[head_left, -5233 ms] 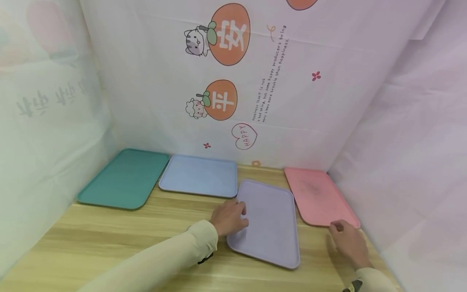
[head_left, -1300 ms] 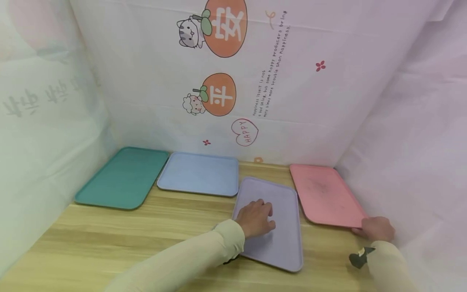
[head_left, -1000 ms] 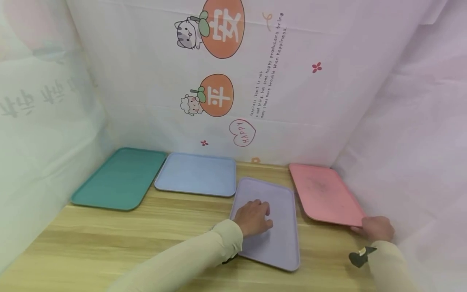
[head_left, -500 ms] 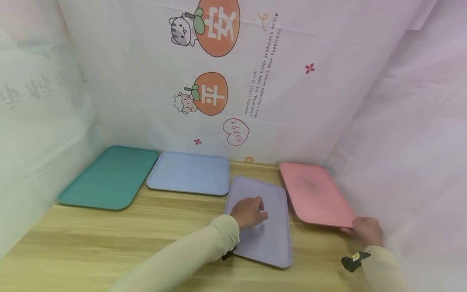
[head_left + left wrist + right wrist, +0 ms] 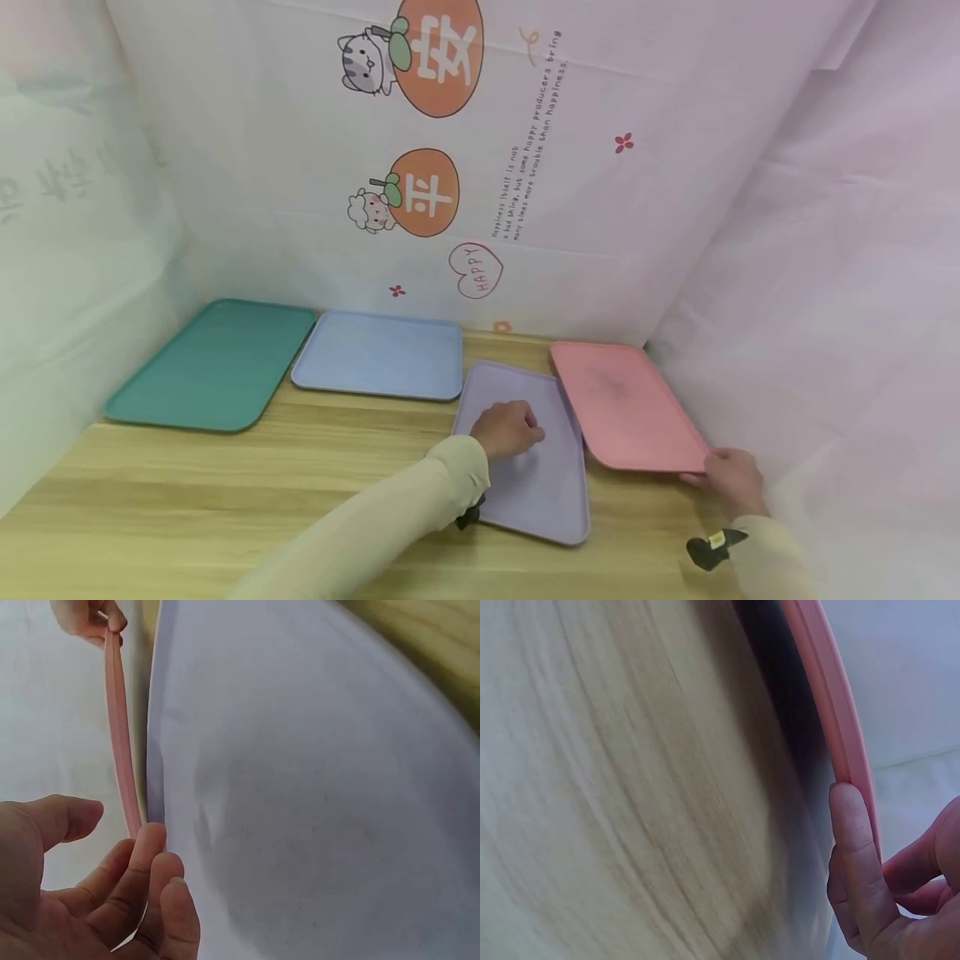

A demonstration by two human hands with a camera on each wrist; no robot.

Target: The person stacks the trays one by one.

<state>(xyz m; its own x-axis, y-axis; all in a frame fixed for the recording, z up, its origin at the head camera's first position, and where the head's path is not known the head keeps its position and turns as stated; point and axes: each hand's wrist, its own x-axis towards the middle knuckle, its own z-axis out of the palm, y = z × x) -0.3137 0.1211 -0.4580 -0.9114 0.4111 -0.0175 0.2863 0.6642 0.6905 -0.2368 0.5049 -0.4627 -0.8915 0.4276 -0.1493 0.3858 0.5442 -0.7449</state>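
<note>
My right hand (image 5: 735, 481) pinches the near right corner of a pink tray (image 5: 626, 408), thumb on one face and fingers on the other. In the right wrist view the pink tray's edge (image 5: 832, 697) runs up from the fingers (image 5: 853, 817), with a dark gap between it and the tabletop. My left hand (image 5: 506, 431) hovers over a lilac tray (image 5: 540, 492), fingers loosely bent and holding nothing. The left wrist view has that hand's thumb (image 5: 71, 817) apart from the fingertips, beside the lilac surface. The pink tray's left edge overlaps the lilac tray's right edge in the head view.
A green tray (image 5: 213, 367) and a light blue tray (image 5: 378, 354) lie side by side at the back left of the wooden table (image 5: 187, 500). Printed white cloth (image 5: 300, 167) hangs behind and on both sides, close to the pink tray's right edge.
Since the oldest frame my right hand has taken hold of the pink tray's corner. Just now the pink tray has shifted left to the lilac one. My left hand has moved right, over the lilac tray.
</note>
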